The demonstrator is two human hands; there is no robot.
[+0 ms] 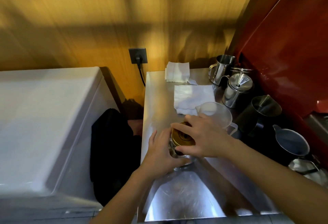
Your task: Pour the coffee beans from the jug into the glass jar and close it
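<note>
Glass jar (179, 154) stands centre frame, slightly low, on the steel counter (156, 99). Gold lid (182, 137) sits on its mouth. Left hand (161, 154) wraps the jar's side from the left, gripping it. Right hand (202, 138) is closed over the lid, fingers around its rim. Clear plastic jug (215, 115) just behind the right hand, looks empty. White cloth (192, 97) beyond it. Metal pitchers (237, 88) line the right edge. Wall socket (138, 55) upper centre; white appliance (44, 117) at left.
</note>
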